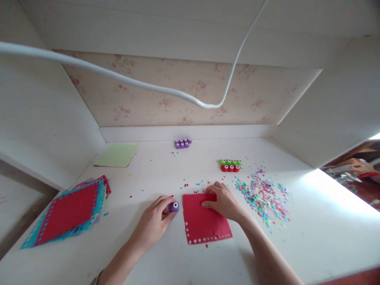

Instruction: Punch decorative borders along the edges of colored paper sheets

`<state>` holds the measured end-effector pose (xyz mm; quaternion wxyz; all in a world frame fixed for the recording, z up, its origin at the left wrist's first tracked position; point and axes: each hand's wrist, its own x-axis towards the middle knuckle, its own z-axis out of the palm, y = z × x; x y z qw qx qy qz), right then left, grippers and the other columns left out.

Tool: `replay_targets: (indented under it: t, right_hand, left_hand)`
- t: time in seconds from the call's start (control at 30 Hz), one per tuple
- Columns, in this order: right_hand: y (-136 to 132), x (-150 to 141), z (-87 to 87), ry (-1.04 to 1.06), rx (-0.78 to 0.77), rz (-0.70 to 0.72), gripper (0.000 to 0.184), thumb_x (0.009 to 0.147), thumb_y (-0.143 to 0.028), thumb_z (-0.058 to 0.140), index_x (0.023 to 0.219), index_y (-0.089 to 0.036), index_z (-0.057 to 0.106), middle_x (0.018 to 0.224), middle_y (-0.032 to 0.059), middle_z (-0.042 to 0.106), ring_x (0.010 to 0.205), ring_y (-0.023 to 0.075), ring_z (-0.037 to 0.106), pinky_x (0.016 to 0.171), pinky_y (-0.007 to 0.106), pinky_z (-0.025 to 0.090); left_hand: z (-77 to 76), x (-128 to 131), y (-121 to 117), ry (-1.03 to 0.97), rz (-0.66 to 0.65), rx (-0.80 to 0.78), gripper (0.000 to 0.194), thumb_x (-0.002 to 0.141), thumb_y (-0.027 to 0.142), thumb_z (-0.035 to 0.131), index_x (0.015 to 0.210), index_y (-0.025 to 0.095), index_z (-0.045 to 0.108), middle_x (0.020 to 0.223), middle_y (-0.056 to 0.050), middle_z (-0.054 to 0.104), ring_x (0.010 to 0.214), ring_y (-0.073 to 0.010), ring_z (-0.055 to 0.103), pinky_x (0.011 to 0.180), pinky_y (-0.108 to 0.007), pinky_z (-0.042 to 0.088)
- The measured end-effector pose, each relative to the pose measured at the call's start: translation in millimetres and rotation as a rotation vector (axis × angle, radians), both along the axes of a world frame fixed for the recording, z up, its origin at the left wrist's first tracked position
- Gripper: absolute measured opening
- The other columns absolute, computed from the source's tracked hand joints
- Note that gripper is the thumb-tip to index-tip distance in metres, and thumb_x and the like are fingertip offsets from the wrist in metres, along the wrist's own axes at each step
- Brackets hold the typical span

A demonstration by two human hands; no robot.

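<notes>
My left hand (156, 221) grips a small purple paper punch (174, 206) on the white desk, just left of a red paper square (204, 225). The square has small holes punched along its left and bottom edges. My right hand (222, 202) lies on the upper part of the red square, fingers bent and pressing it down. The punch sits next to the square's upper left edge.
A pile of punched red, blue and purple sheets (69, 211) lies at the left. A green sheet (118, 154) is at the back left. Purple punches (182, 143) and green and red punches (230, 165) stand further back. Confetti (264, 196) is scattered at the right. A white cable (190, 97) hangs overhead.
</notes>
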<state>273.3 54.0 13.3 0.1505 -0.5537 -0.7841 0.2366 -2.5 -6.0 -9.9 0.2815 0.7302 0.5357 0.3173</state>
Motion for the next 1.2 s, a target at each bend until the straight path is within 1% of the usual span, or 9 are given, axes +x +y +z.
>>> replay_targets:
  t: [0.1, 0.17, 0.4, 0.6, 0.73, 0.83, 0.93, 1.03, 1.2]
  right_hand:
    - [2, 1, 0.7, 0.054, 0.009, 0.004, 0.012, 0.073, -0.022, 0.076, 0.079, -0.020, 0.066, 0.095, 0.0061, 0.059, 0.090, 0.0228, 0.056, 0.081, 0.036, 0.043]
    - [2, 0, 1.4, 0.133, 0.052, 0.012, 0.011, 0.076, -0.018, 0.073, 0.074, -0.019, 0.062, 0.095, 0.0053, 0.060, 0.090, 0.0211, 0.057, 0.081, 0.034, 0.044]
    - [-2, -1, 11.1, 0.446, 0.160, -0.054, 0.005, 0.087, -0.025, 0.063, 0.083, -0.023, 0.065, 0.084, 0.0011, 0.069, 0.078, 0.0171, 0.063, 0.071, 0.029, 0.047]
    - [-4, 2, 15.5, 0.631, 0.408, -0.118, 0.003, 0.084, -0.026, 0.069, 0.082, -0.023, 0.069, 0.083, 0.0022, 0.071, 0.077, 0.0176, 0.065, 0.071, 0.029, 0.050]
    - [-3, 1, 15.5, 0.772, 0.414, -0.261, 0.006, 0.079, -0.028, 0.072, 0.078, -0.023, 0.070, 0.080, 0.0022, 0.072, 0.074, 0.0177, 0.065, 0.069, 0.029, 0.052]
    - [-3, -1, 16.7, 0.854, 0.331, -0.383, 0.013, 0.074, -0.035, 0.076, 0.077, -0.023, 0.071, 0.081, 0.0033, 0.072, 0.074, 0.0195, 0.066, 0.067, 0.030, 0.054]
    - [-4, -3, 19.2, 0.940, 0.064, -0.459, 0.026, 0.071, -0.043, 0.078, 0.085, -0.022, 0.072, 0.081, 0.0048, 0.073, 0.072, 0.0222, 0.068, 0.062, 0.032, 0.056]
    - [-5, -5, 20.7, 1.012, -0.230, -0.387, 0.036, 0.072, -0.048, 0.077, 0.096, -0.022, 0.070, 0.087, 0.0069, 0.075, 0.074, 0.0252, 0.071, 0.062, 0.035, 0.058]
    - [-5, -3, 17.5, 0.963, -0.455, -0.278, 0.039, 0.074, -0.048, 0.076, 0.103, -0.022, 0.069, 0.094, 0.0080, 0.076, 0.079, 0.0261, 0.072, 0.066, 0.034, 0.058]
  left_hand:
    - [0.1, -1, 0, -0.009, 0.009, -0.013, 0.025, 0.088, 0.021, 0.060, 0.113, 0.025, 0.059, 0.109, -0.002, 0.063, 0.079, -0.0147, 0.060, 0.079, -0.029, 0.051]
    - [0.2, -2, 0, -0.030, 0.014, -0.023, 0.024, 0.089, 0.021, 0.059, 0.112, 0.025, 0.059, 0.105, -0.002, 0.064, 0.078, -0.0146, 0.060, 0.077, -0.029, 0.050]
    - [-0.9, -5, 2, -0.131, 0.089, -0.121, 0.026, 0.089, 0.027, 0.058, 0.114, 0.022, 0.057, 0.086, -0.001, 0.067, 0.074, -0.0167, 0.063, 0.071, -0.028, 0.049]
    - [1.1, -5, 2, -0.172, 0.124, -0.175, 0.026, 0.089, 0.032, 0.057, 0.112, 0.020, 0.058, 0.073, 0.002, 0.064, 0.065, -0.0156, 0.060, 0.062, -0.025, 0.046]
    - [2.3, -4, 2, -0.166, 0.136, -0.172, 0.026, 0.088, 0.032, 0.058, 0.112, 0.020, 0.058, 0.073, 0.002, 0.063, 0.064, -0.0149, 0.059, 0.061, -0.024, 0.045]
    - [3.3, -4, 2, -0.169, 0.140, -0.171, 0.027, 0.088, 0.033, 0.059, 0.112, 0.020, 0.058, 0.071, 0.003, 0.063, 0.063, -0.0146, 0.059, 0.059, -0.024, 0.044]
    - [5.4, -5, 2, -0.166, 0.148, -0.175, 0.028, 0.089, 0.035, 0.059, 0.112, 0.020, 0.059, 0.071, 0.002, 0.063, 0.063, -0.0148, 0.059, 0.060, -0.024, 0.045]
    - [7.9, -6, 2, -0.151, 0.152, -0.167, 0.030, 0.089, 0.035, 0.058, 0.116, 0.020, 0.060, 0.079, 0.000, 0.066, 0.068, -0.0153, 0.061, 0.065, -0.025, 0.048]
    - [9.4, -6, 4, -0.152, 0.055, -0.080, 0.037, 0.090, 0.027, 0.055, 0.127, 0.025, 0.059, 0.116, -0.005, 0.066, 0.097, -0.0179, 0.064, 0.086, -0.029, 0.050]
